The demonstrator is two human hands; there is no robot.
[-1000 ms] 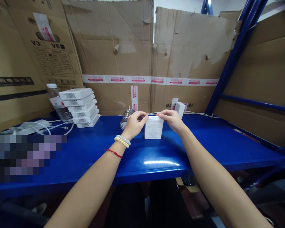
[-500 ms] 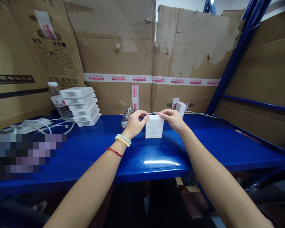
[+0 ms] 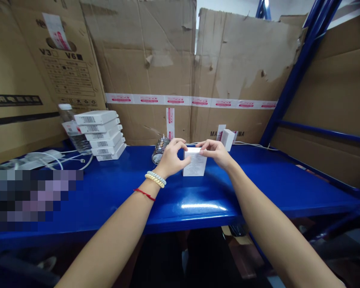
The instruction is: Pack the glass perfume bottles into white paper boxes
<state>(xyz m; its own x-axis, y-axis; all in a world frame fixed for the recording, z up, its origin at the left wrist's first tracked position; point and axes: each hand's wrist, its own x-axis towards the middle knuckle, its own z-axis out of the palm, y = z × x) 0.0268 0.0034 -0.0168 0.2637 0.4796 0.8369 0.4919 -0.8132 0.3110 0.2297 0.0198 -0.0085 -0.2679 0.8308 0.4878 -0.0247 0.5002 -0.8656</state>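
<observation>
A small white box (image 3: 194, 166) with fine print on its near face stands upright on the blue table. My left hand (image 3: 174, 157) grips its upper left edge, the thumb on the near face and the fingers curved over the top corner. At the upper right corner, my right hand (image 3: 215, 153) pinches the box between thumb and fingers. Just left of my left hand sits a shiny, dark metallic object (image 3: 160, 149) with a pointed top, partly hidden by the hand. Behind my right hand stands another white box (image 3: 227, 139), narrow and upright.
A stack of several white boxes (image 3: 103, 134) rises at the left, with a water bottle (image 3: 73, 130) behind it. White cables (image 3: 52, 157) and a pixelated patch lie at the far left. Cardboard sheets (image 3: 147, 72) wall the back; a blue post (image 3: 291, 80) slants at the right.
My left thumb has slid from the top edge down onto the box's near face, and its fingers have spread wider. The right thumb sits slightly lower. The box stays upright in place.
</observation>
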